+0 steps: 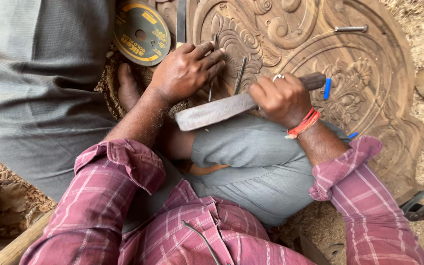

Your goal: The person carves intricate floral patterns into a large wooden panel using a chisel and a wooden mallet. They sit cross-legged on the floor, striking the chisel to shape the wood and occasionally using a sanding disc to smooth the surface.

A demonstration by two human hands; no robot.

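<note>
Your left hand [185, 71] pinches a thin chisel [212, 66], probably, against the carved panel [369, 73]; right hand [280, 98] fist-tight around the wooden mallet [222, 110].

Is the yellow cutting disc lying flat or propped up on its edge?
Flat: the yellow cutting disc shows its full round face and centre hole, lying beside the carved wooden panel.

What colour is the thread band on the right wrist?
Red-orange, on the right hand's wrist band; the head view shows it plainly.
</note>
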